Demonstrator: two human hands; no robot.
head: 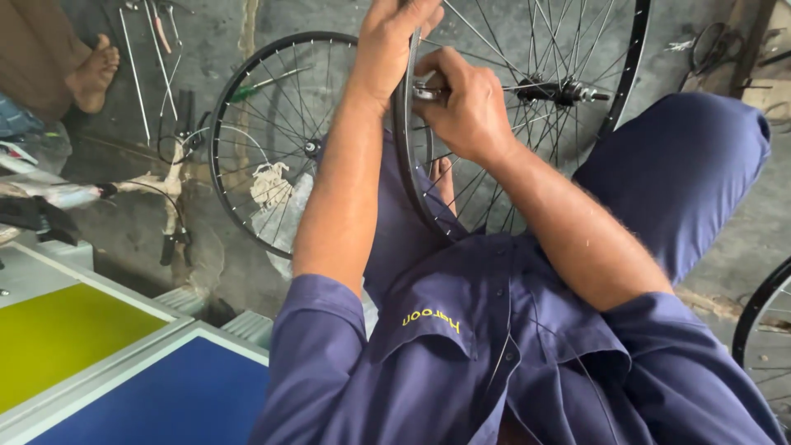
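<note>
1. bicycle wheel (527,99): stands on edge over the person's lap, between the blue-trousered knees, black rim nearest the chest, hub (560,91) beyond.
2. right hand (465,103) is curled tight round a small metal tool (428,92) at the rim; whether it pinches a spoke nipple i cannot tell.
3. left hand (395,41) is clamped over the top of the rim, fingers wrapped round it.
4. judged: light, stiff at the rim, thin spokes springy and easily bent; best held by rim or hub axle.
5. farther: a second wheel (276,140) lies on the concrete floor; a bare foot (95,70) at the far left corner.
</note>
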